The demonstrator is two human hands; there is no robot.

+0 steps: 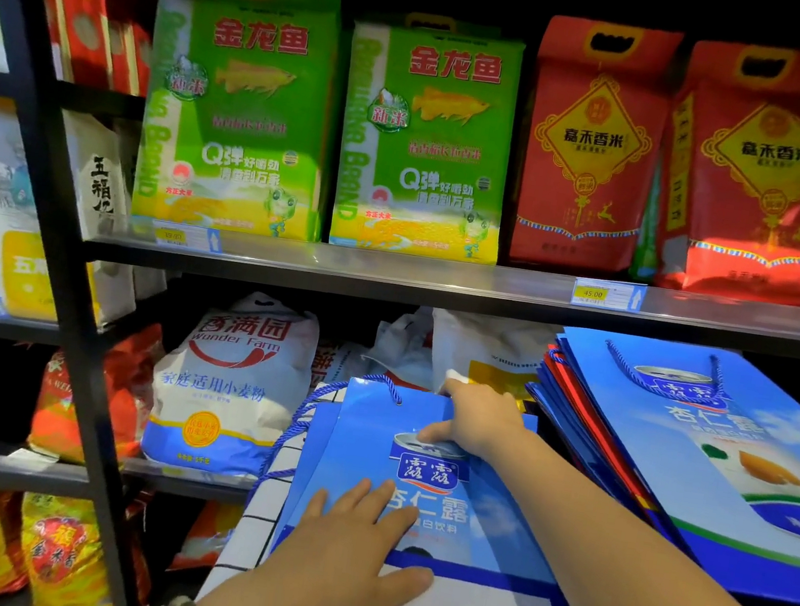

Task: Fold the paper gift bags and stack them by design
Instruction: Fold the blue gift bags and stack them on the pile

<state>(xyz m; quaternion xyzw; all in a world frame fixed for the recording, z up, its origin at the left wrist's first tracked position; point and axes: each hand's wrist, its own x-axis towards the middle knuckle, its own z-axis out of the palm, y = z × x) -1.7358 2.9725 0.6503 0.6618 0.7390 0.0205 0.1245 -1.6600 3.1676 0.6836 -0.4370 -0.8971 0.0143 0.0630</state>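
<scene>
A blue paper gift bag (368, 433) with a blue rope handle lies flat in front of me on a white checked surface (256, 520). My left hand (339, 558) presses flat on its lower half, fingers spread. My right hand (474, 417) reaches to the bag's top edge, fingers curled over the rim and thumb on the printed face. To the right a slanted stack of folded blue gift bags (707, 452) of the same design leans on the shelf, with red-edged bags (579, 407) showing beneath it.
A black metal shelf frame (70, 305) stands at the left. Green rice bags (239, 112) and red rice bags (586, 154) fill the upper shelf (443, 278). A white flour bag (230, 381) sits behind the gift bag at the left.
</scene>
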